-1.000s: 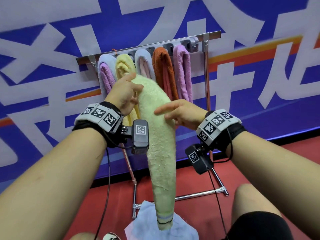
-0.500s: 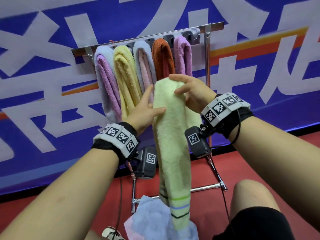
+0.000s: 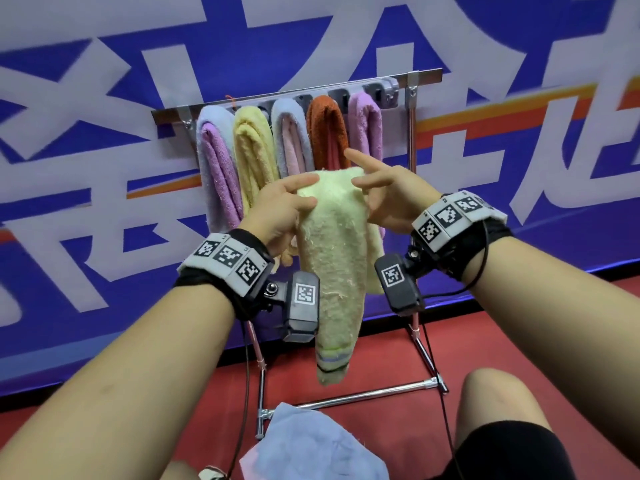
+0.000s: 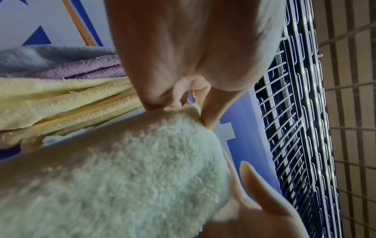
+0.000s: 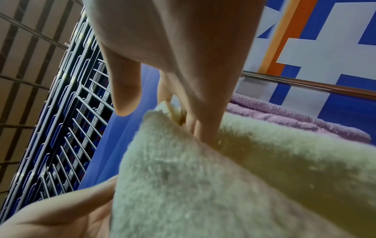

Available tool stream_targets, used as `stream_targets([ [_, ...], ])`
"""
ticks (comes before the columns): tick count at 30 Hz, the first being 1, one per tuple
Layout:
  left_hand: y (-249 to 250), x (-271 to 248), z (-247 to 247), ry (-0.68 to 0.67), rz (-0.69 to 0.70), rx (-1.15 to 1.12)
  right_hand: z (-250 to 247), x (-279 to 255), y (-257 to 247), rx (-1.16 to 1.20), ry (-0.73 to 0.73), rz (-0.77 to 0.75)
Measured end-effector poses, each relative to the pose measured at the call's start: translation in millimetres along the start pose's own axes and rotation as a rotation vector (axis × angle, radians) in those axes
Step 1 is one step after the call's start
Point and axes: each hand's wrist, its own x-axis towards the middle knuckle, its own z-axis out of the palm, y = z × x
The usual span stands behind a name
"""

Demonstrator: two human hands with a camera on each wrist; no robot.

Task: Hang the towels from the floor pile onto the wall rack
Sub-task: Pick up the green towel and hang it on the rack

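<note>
Fingertips of the left hand [image 3: 277,211] and the right hand [image 3: 391,199] pinch the folded top of the pale green towel [image 3: 337,271], right index finger sticking out. Its long axis hangs vertical, striped end down, before the rack [image 3: 412,140]. Only the head view shows the blue towel [image 3: 311,445] on the floor.

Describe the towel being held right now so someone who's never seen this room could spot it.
Find the metal towel rack against the blue banner wall. In front of its row of hung towels, the left hand and right hand hold up one pale green towel. It alone is off the rack, with stripes near its lower end.
</note>
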Motion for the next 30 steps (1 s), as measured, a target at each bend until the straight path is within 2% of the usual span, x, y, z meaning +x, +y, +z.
stream_targets([
  [6, 21, -11, -12, 0.053, 0.02, -0.047, 22, -20, -8, -0.093, -0.08, 0.03],
  [10, 39, -21, -24, 0.066, 0.035, -0.029, 46, -28, -11, -0.34, -0.086, 0.116],
  [12, 48, -26, -31, 0.064, 0.048, -0.009, 58, -27, -10, -0.444, -0.069, 0.094],
  [20, 46, -34, -47, 0.001, 0.051, 0.004, 91, -15, -15, -0.368, 0.117, -0.099],
  [30, 20, -18, -27, -0.004, 0.067, 0.129, 64, 2, -10, -0.326, 0.218, -0.086],
])
